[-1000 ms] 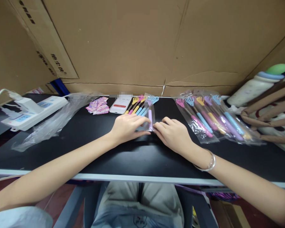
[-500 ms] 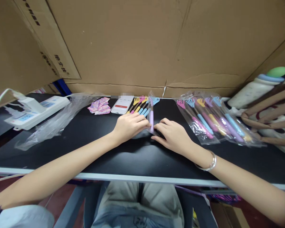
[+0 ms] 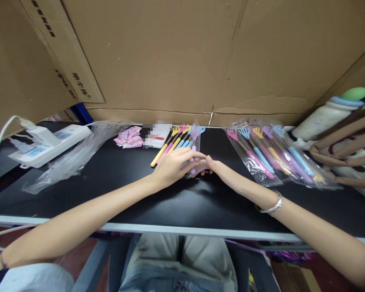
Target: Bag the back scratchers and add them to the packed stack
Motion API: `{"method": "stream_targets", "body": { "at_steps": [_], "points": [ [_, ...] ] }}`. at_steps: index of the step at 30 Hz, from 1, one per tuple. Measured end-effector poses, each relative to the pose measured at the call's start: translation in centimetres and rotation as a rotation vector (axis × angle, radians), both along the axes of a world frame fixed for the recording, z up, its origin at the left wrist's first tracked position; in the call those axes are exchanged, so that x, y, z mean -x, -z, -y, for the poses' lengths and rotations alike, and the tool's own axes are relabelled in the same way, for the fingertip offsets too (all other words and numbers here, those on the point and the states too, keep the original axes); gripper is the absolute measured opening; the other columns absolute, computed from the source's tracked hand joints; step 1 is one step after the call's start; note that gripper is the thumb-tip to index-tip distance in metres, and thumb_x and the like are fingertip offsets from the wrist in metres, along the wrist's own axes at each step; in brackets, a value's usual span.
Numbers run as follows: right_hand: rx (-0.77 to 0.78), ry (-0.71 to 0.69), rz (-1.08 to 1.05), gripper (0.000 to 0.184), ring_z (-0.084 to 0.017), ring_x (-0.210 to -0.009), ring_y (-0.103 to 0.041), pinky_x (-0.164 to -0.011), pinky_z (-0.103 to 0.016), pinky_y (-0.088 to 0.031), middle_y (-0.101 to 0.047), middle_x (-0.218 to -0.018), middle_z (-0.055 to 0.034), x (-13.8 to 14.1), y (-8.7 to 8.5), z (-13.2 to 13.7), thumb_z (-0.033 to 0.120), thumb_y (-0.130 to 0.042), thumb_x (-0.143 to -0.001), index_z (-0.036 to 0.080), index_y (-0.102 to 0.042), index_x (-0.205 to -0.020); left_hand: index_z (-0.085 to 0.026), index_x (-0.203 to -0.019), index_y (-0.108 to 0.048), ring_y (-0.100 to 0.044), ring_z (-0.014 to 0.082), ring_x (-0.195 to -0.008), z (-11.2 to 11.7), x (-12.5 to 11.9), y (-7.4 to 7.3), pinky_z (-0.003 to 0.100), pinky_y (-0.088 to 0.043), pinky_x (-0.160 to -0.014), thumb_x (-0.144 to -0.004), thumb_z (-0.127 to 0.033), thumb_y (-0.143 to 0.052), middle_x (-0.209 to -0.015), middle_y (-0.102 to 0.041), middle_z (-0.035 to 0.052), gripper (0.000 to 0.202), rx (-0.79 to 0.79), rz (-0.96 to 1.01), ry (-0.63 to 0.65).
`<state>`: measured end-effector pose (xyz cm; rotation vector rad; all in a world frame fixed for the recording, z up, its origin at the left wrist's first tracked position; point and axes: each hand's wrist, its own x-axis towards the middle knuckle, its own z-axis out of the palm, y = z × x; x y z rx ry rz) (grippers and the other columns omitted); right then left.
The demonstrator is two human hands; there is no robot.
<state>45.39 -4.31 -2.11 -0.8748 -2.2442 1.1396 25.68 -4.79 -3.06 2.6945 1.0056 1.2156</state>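
Both hands meet at the middle of the black bench point(image 3: 109, 178), over a narrow clear sleeve point(image 3: 195, 156) that holds a purple back scratcher point(image 3: 193, 153). The left hand point(image 3: 173, 166) lies flat, fingers stretched out and pressing down on the near end of the sleeve, so its grip is open and spread, acting as a weight that keeps the slippery plastic from sliding. The right hand point(image 3: 211, 165) comes in from the other side, thumb and fingertips drawn together at the sleeve's near edge; it looks pinched on the plastic there, though the left fingers partly cover the contact, so I cannot tell for certain whether it is closed on it.

Just beyond the left hand's fingertips lie loose back scratchers point(image 3: 173, 142) in yellow, pink and blue, claw ends pointing away, presumably laid within easy reach. Further beyond them, by the cardboard wall point(image 3: 182, 61), are a phone point(image 3: 156, 136) and a small heap of pink cards point(image 3: 128, 137). Well to the outside of the right hand sits a row of bagged scratchers point(image 3: 270, 152), overlapping like finished pieces set aside. Far to the outside of the left hand are crumpled clear bags point(image 3: 69, 158) and a white power strip point(image 3: 48, 142). A silver bangle point(image 3: 272, 205) circles the right wrist.
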Motion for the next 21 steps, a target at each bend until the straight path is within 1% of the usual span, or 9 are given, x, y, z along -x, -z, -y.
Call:
{"method": "stream_targets", "body": {
  "at_steps": [2, 5, 8, 11, 13, 16, 18, 21],
  "points": [
    [0.078, -0.010, -0.002, 0.070, -0.019, -0.084, -0.063, -0.076, -0.032, -0.046, -0.072, -0.090, -0.0094, 0.1, -0.4, 0.0, 0.059, -0.015, -0.095, 0.016, -0.071, -0.090, -0.021, -0.117, -0.059, -0.060, 0.0131, -0.090, 0.1, -0.1, 0.0, 0.024, -0.046, -0.079, -0.092, -0.021, -0.050, -0.097, -0.067, 0.0026, 0.026, 0.056, 0.027, 0.026],
    [0.183, 0.037, -0.051, 0.057, -0.020, -0.086, -0.064, -0.082, -0.034, -0.045, -0.073, -0.087, -0.0101, 0.1, -0.8, 0.1, 0.059, -0.035, -0.092, 0.014, -0.070, -0.092, -0.021, -0.124, -0.055, -0.058, 0.0152, -0.097, 0.3, -0.2, -0.1, 0.028, -0.047, -0.084, -0.093, -0.023, -0.048, -0.107, -0.066, 0.0045, 0.032, 0.103, 0.014, 0.046],
    [0.269, 0.049, -0.114, 0.046, -0.020, -0.086, -0.064, -0.085, -0.035, -0.045, -0.072, -0.085, -0.0090, -0.1, -0.6, -0.1, 0.055, -0.052, -0.086, 0.013, -0.069, -0.088, -0.022, -0.125, -0.055, -0.056, 0.0163, -0.100, 0.4, -0.3, -0.1, 0.031, -0.046, -0.087, -0.094, -0.024, -0.047, -0.109, -0.065, 0.0045, 0.032, 0.106, -0.004, 0.072],
    [0.317, 0.040, -0.150, 0.043, -0.019, -0.082, -0.064, -0.083, -0.033, -0.046, -0.070, -0.083, -0.0074, -0.3, 0.0, -0.6, 0.055, -0.057, -0.083, 0.013, -0.067, -0.083, -0.022, -0.124, -0.055, -0.055, 0.0173, -0.105, 0.4, -0.3, 0.0, 0.032, -0.046, -0.091, -0.093, -0.025, -0.049, -0.113, -0.063, 0.0059, 0.032, 0.114, -0.001, 0.121],
    [0.305, 0.036, -0.165, 0.042, -0.018, -0.080, -0.064, -0.080, -0.032, -0.047, -0.069, -0.081, -0.0063, -0.4, 0.5, -0.9, 0.055, -0.057, -0.083, 0.013, -0.066, -0.082, -0.021, -0.123, -0.055, -0.054, 0.0179, -0.108, 0.3, -0.3, 0.1, 0.032, -0.045, -0.092, -0.092, -0.026, -0.051, -0.116, -0.061, 0.0069, 0.031, 0.122, 0.016, 0.147],
    [0.237, 0.012, -0.177, 0.039, -0.016, -0.076, -0.061, -0.077, -0.030, -0.046, -0.067, -0.079, -0.0049, -0.3, 1.0, -1.1, 0.052, -0.057, -0.083, 0.014, -0.064, -0.080, -0.022, -0.121, -0.055, -0.054, 0.0190, -0.112, 0.2, -0.2, 0.0, 0.033, -0.044, -0.095, -0.091, -0.029, -0.054, -0.118, -0.059, 0.0074, 0.031, 0.128, 0.057, 0.156],
    [0.195, 0.004, -0.171, 0.036, -0.015, -0.076, -0.060, -0.076, -0.028, -0.046, -0.066, -0.078, -0.0044, -0.3, 1.1, -1.0, 0.050, -0.055, -0.086, 0.015, -0.063, -0.079, -0.022, -0.120, -0.055, -0.054, 0.0203, -0.112, 0.2, 0.0, -0.1, 0.034, -0.043, -0.095, -0.088, -0.033, -0.058, -0.118, -0.059, 0.0076, 0.034, 0.134, 0.075, 0.124],
    [0.144, 0.011, -0.166, 0.033, -0.015, -0.075, -0.060, -0.074, -0.028, -0.047, -0.065, -0.078, -0.0042, -0.2, 0.9, -0.9, 0.046, -0.052, -0.088, 0.015, -0.062, -0.080, -0.020, -0.117, -0.055, -0.056, 0.0214, -0.107, 0.0, 0.3, -0.2, 0.033, -0.044, -0.091, -0.082, -0.042, -0.065, -0.114, -0.061, 0.0077, 0.043, 0.167, 0.109, 0.033]
  ]
}}
